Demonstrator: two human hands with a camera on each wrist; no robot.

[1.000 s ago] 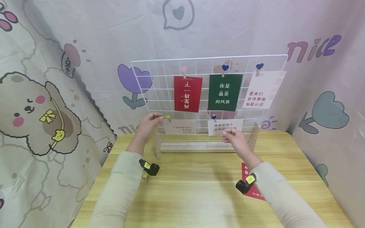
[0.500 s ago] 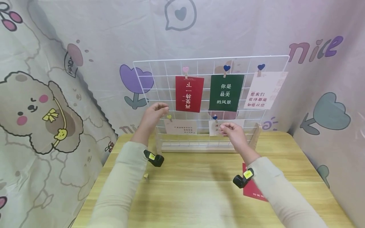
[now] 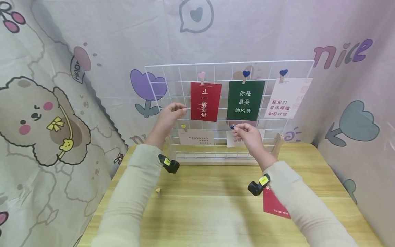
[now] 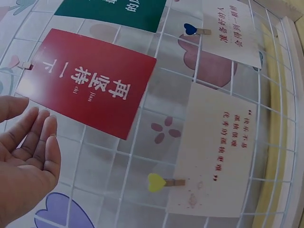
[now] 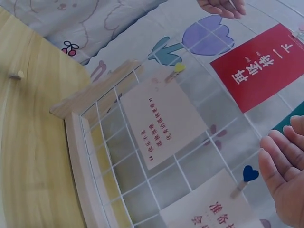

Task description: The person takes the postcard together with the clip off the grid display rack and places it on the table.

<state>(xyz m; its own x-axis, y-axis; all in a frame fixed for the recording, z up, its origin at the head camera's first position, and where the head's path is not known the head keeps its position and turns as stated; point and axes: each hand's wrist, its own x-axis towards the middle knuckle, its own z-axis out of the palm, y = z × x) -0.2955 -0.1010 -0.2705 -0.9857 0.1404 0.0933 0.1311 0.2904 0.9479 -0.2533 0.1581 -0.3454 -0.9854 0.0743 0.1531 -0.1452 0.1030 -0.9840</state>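
Observation:
My left hand (image 3: 168, 116) hovers at the left of the red card (image 3: 205, 103), its fingers loosely bent and holding nothing. In the left wrist view, its fingertips are near that card's edge. The right hand (image 5: 287, 175), with relaxed fingers around nothing, is beside the blue heart clip (image 5: 251, 174) of the lower right white card (image 5: 209, 204). That hand covers part of the card in the head view. A yellow heart clip (image 4: 156, 183) fastens the lower left white card (image 4: 213, 156) to the white wire grid (image 3: 228, 63). The green card (image 3: 246, 101) hangs above the right hand.
Another white card (image 3: 287, 97) hangs at the grid's upper right. On the wooden table (image 3: 210, 199) lie a red card (image 3: 274, 206), partly under the right forearm, and a small yellow heart clip (image 3: 158, 190) at the left. A printed curtain (image 3: 102, 27) stands behind.
Both hands have risen in front of the grid. The left has also shifted right toward the hanging red card, and the right has moved slightly left. The cards hang as before.

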